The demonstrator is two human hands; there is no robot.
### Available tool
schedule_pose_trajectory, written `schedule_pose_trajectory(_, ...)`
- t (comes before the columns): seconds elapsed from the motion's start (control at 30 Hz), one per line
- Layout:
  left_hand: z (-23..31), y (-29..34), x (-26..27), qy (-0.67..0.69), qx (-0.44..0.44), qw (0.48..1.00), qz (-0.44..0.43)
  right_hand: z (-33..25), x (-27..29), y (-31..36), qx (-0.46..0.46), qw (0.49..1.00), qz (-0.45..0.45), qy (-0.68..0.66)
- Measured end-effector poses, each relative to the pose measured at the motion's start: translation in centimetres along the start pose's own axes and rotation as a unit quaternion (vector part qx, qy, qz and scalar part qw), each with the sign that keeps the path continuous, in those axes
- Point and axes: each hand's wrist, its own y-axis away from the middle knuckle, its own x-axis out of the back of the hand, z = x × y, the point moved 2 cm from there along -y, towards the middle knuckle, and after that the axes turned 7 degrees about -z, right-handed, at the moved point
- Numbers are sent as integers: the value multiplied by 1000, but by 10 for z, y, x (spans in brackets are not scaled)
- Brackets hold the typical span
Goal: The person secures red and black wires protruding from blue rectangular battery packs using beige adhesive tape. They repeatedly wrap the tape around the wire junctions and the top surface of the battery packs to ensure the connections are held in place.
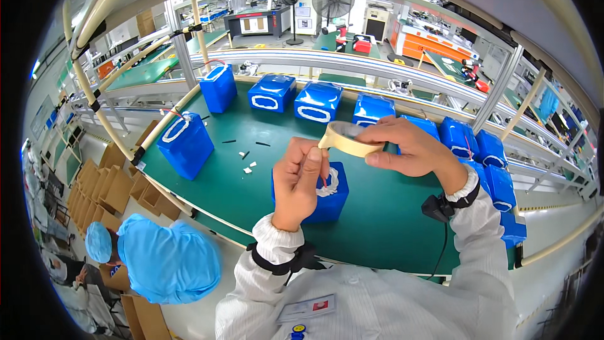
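Note:
A roll of cream masking tape (350,145) is held up over the bench by my right hand (412,145), fingers and thumb closed on its side. My left hand (296,186) pinches the tape's loose end between thumb and fingers, at the roll's left edge. Just below both hands stands a blue-wrapped battery pack (332,208) with a ring of white material on top. A red wire rises from that ring beside my left hand, which partly hides the pack.
More blue packs (318,102) line the back and right of the green bench (245,132); two (187,147) stand at the left. White scraps (248,169) and black strips lie left of my hands. A person in blue (167,258) is beside cardboard boxes (104,186) at lower left.

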Motion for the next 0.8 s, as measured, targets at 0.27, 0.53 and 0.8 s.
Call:
schedule_pose_trajectory(0.27,-2,0,3,100,24,994,-42,-19,10,0,-113,978,-136,111)
schedule_pose_trajectory(0.53,5,-1,0,10,18,991,-134,-18,1,-9,-204,970,-134,-16)
schedule_pose_trajectory(0.8,18,-4,-5,-150,-30,973,-170,-35,-6,-9,25,988,-57,143)
